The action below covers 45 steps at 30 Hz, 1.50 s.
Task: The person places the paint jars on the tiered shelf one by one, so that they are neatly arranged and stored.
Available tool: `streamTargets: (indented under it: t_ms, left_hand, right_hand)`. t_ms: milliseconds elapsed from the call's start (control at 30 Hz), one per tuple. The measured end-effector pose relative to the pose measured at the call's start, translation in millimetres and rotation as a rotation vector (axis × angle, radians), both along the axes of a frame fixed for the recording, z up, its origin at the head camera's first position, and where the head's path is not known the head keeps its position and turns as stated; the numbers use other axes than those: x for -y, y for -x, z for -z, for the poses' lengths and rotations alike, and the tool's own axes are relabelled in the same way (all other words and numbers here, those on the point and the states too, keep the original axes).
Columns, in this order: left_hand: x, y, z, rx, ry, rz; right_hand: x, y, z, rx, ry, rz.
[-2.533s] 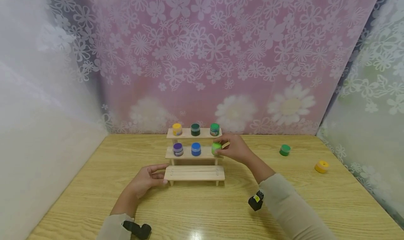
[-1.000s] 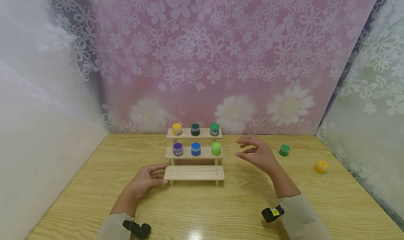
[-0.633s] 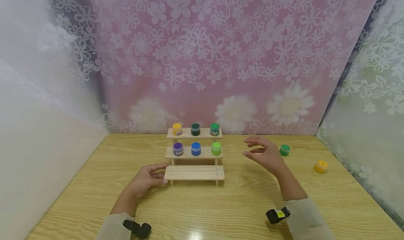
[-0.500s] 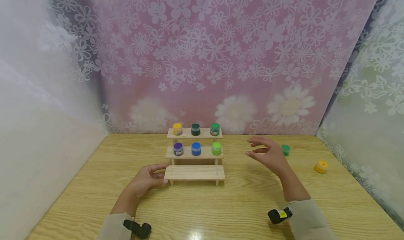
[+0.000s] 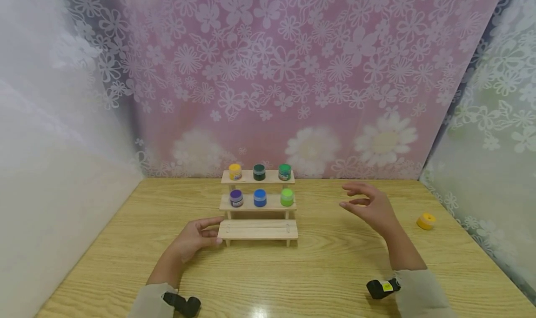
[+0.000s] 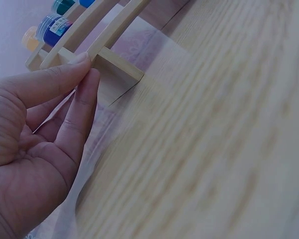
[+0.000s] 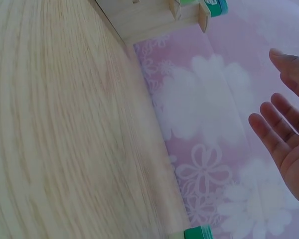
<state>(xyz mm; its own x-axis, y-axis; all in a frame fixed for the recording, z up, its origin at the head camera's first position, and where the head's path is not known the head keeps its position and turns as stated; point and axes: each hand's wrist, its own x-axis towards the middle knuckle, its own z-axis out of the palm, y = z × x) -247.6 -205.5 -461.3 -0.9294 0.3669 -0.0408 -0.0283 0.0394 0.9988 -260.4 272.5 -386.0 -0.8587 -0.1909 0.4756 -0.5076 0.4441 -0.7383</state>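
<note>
A three-step wooden display stand [image 5: 258, 229] stands on the table, with small paint jars on its upper two steps. The top step carries a yellow jar [image 5: 235, 172], a dark green jar [image 5: 259, 172] and a green jar [image 5: 284, 172]. On the middle step sit a purple jar [image 5: 236, 198], a blue jar [image 5: 260, 198] and a light green jar [image 5: 286, 197]. The lowest step is bare. My left hand [image 5: 190, 240] holds this step's left end between thumb and fingers. Nothing is in my right hand [image 5: 374, 211], raised right of the stand with fingers loosely bent.
Another yellow jar [image 5: 426, 221] lies at the table's right side. One more green jar [image 7: 198, 232] shows at the bottom of the right wrist view; my right hand hides it in the head view. A flowered curtain [image 5: 310, 76] closes off the back of the table.
My right hand has let go of the light green jar on the middle step and moved right, now covering the loose green jar. The left hand stays at the stand.
</note>
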Motion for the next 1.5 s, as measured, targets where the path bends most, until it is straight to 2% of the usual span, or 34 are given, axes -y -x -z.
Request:
streamTargets:
  t_ms: [133,400,700,933,1233,1500]
  left_hand:
    - [1,0.2,0.6,-0.001,0.005,-0.002]
    - [0,-0.4,0.1,-0.005,0.000,0.006]
    - [0,-1.0,-0.1,-0.004,-0.010,0.012]
    - [0,-0.7,-0.1,-0.007,-0.006,0.009]
    - [0,-1.4,-1.3,-0.002,0.005,0.001]
    - [-1,-1.7,-0.8,-0.003,0.011,0.002]
  right_hand:
    - [-7,-1.5,1.3,-0.010,0.002,0.025]
    - [-28,1.0,8.8,0.046,-0.052,0.128]
    - [-46,1.3,11.6,0.012,-0.084,0.207]
    - [-58,3.6,16.8,-0.003,-0.064,0.290]
    - [-72,9.3,20.6,0.062,-0.073,0.345]
    - [-84,19.2,27.3,0.085,-0.082,0.378]
